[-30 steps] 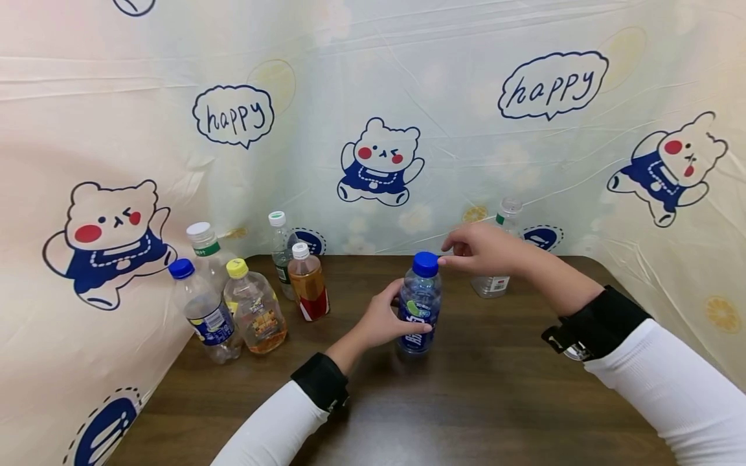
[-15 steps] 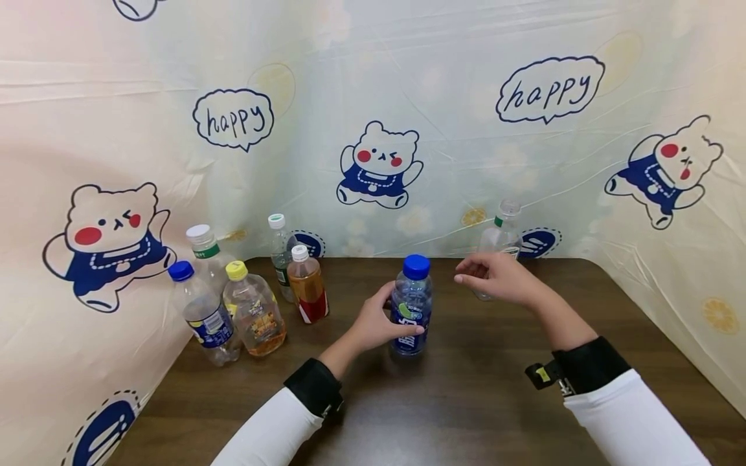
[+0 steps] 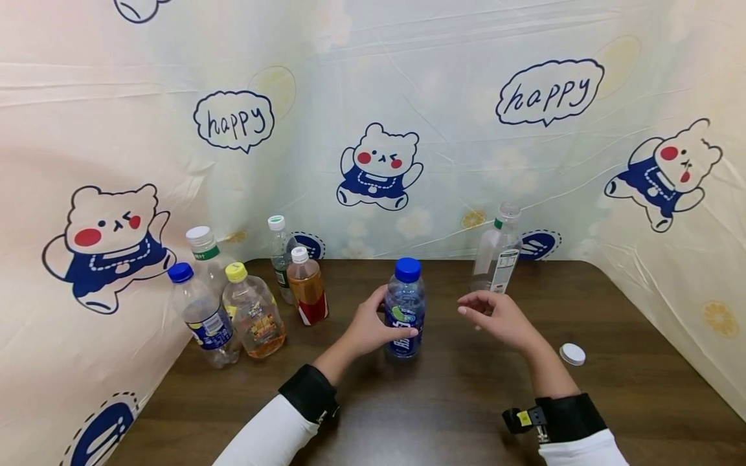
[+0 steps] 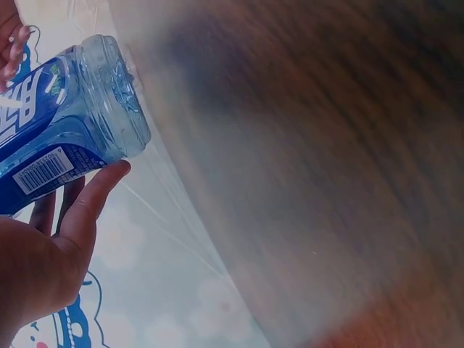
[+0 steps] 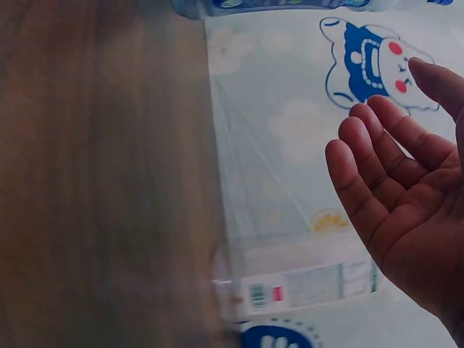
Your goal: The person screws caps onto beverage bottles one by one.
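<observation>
My left hand [image 3: 371, 327] grips a clear plastic bottle [image 3: 405, 310] with a blue label. Its blue cap [image 3: 408, 269] sits on top, and the bottle stands upright. In the left wrist view the bottle's base [image 4: 116, 94] and barcode show beside my thumb and fingers; whether the base touches the table I cannot tell. My right hand [image 3: 498, 317] is to the right of the bottle, apart from it, fingers loosely bent and holding nothing. The right wrist view shows the same hand's palm [image 5: 413, 210] with relaxed fingers. Behind it stands an uncapped clear bottle [image 3: 489, 259].
A white cap [image 3: 572, 354] lies on the brown table [image 3: 454, 414] at the right. Several capped bottles stand at the left, among them a yellow-capped bottle [image 3: 254, 310], a blue-capped bottle [image 3: 206, 317] and a red-labelled bottle [image 3: 309, 288]. A printed cloth [image 3: 454, 162] hangs behind.
My right hand has left the blue cap and drawn back towards me. My left hand has shifted slightly left with the bottle. The white cap, earlier hidden behind my right arm, now shows.
</observation>
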Available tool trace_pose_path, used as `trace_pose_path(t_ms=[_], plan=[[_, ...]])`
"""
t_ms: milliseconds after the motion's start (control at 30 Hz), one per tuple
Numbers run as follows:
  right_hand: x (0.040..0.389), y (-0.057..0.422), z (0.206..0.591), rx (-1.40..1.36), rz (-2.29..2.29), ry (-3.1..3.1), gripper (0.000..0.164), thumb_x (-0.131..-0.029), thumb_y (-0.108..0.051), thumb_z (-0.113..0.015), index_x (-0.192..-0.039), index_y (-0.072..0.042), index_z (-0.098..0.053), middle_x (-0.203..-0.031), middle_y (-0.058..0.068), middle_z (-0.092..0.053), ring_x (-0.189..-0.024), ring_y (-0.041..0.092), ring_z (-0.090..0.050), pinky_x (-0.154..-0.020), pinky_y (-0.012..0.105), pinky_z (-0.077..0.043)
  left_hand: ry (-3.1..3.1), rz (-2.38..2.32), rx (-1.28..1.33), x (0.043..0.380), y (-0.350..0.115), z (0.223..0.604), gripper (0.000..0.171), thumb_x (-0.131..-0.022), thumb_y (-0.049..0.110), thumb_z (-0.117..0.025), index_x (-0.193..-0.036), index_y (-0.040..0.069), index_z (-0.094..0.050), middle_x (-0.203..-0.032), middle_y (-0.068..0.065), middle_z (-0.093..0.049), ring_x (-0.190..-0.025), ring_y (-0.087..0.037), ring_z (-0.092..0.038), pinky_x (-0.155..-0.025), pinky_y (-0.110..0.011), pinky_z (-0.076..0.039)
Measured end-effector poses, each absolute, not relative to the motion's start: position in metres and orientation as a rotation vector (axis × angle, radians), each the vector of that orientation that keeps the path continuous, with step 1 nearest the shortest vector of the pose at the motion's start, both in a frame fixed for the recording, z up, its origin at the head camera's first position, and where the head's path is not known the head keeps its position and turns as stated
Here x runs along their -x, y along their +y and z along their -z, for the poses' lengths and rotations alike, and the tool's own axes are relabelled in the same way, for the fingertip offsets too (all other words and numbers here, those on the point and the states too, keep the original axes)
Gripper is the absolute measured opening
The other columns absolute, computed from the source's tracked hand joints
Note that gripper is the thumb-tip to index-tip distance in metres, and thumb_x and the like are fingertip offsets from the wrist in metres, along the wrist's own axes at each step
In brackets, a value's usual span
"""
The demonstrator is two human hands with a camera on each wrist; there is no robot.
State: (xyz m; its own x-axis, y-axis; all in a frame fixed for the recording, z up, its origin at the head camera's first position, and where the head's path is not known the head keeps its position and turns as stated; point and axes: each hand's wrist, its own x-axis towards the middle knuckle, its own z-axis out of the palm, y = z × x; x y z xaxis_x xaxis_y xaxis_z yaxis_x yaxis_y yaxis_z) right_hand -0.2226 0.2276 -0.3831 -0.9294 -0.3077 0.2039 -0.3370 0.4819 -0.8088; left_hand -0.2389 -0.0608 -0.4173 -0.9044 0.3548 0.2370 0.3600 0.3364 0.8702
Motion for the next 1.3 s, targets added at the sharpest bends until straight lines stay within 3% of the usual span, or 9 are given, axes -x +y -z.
trace_pose_path(t_ms=[200, 400, 633, 800, 1000, 1300], plan=[[0.217, 0.23, 0.4, -0.509, -1.597, -2.613, 0.031, -0.096, -0.021, -0.064, -0.115, 0.003, -0.063, -0.095, 0.011, -0.066, -0.081, 0.027, -0.062, -0.069, 0.035, -0.057, -2.567, 1.661, 0.663, 0.239, -0.063, 0.419, 0.081, -0.075, 0.038, -0.084, -0.143, 0.023, -0.041, -0.13, 0.002, -0.056, -0.117, -0.021, -0.055, -0.097, -0.046, -0.047], [0.216, 0.232, 0.411, -0.414, -1.668, -2.617, 0.036, -0.095, -0.025, -0.065, -0.118, 0.002, -0.062, -0.102, 0.019, -0.065, -0.085, 0.028, -0.062, -0.076, 0.039, -0.056, -2.547, 1.664, 0.624, 0.239, -0.066, 0.421, 0.082, -0.075, 0.039, -0.084, -0.143, 0.023, -0.041, -0.13, 0.0, -0.056, -0.117, -0.022, -0.055, -0.097, -0.048, -0.047], [0.217, 0.236, 0.422, -0.372, -1.707, -2.643, 0.041, -0.095, -0.027, -0.065, -0.121, 0.005, -0.06, -0.107, 0.023, -0.064, -0.09, 0.034, -0.062, -0.08, 0.045, -0.055, -2.548, 1.635, 0.443, 0.244, -0.077, 0.425, 0.088, -0.073, 0.046, -0.084, -0.145, 0.021, -0.039, -0.134, -0.004, -0.055, -0.119, -0.028, -0.055, -0.096, -0.053, -0.047], [0.218, 0.236, 0.425, -0.389, -1.729, -2.625, 0.041, -0.095, -0.025, -0.065, -0.121, 0.007, -0.059, -0.106, 0.022, -0.065, -0.093, 0.04, -0.061, -0.079, 0.044, -0.056, -2.513, 1.613, 0.265, 0.254, -0.088, 0.425, 0.092, -0.071, 0.048, -0.085, -0.146, 0.021, -0.038, -0.137, -0.008, -0.054, -0.123, -0.033, -0.053, -0.097, -0.057, -0.044], [0.218, 0.239, 0.427, -0.385, -1.719, -2.643, 0.041, -0.096, -0.024, -0.064, -0.121, 0.007, -0.059, -0.107, 0.022, -0.065, -0.09, 0.031, -0.063, -0.079, 0.041, -0.056, -2.508, 1.569, 0.161, 0.267, -0.098, 0.424, 0.091, -0.072, 0.045, -0.085, -0.146, 0.021, -0.037, -0.139, -0.008, -0.052, -0.127, -0.033, -0.051, -0.099, -0.057, -0.042], [0.217, 0.239, 0.431, -0.45, -1.778, -2.592, 0.035, -0.096, -0.016, -0.063, -0.12, 0.009, -0.059, -0.109, 0.024, -0.064, -0.09, 0.033, -0.063, -0.075, 0.035, -0.057, -2.455, 1.557, 0.066, 0.283, -0.102, 0.42, 0.091, -0.075, 0.045, -0.083, -0.148, 0.02, -0.034, -0.143, -0.009, -0.048, -0.131, -0.033, -0.046, -0.103, -0.059, -0.037]])
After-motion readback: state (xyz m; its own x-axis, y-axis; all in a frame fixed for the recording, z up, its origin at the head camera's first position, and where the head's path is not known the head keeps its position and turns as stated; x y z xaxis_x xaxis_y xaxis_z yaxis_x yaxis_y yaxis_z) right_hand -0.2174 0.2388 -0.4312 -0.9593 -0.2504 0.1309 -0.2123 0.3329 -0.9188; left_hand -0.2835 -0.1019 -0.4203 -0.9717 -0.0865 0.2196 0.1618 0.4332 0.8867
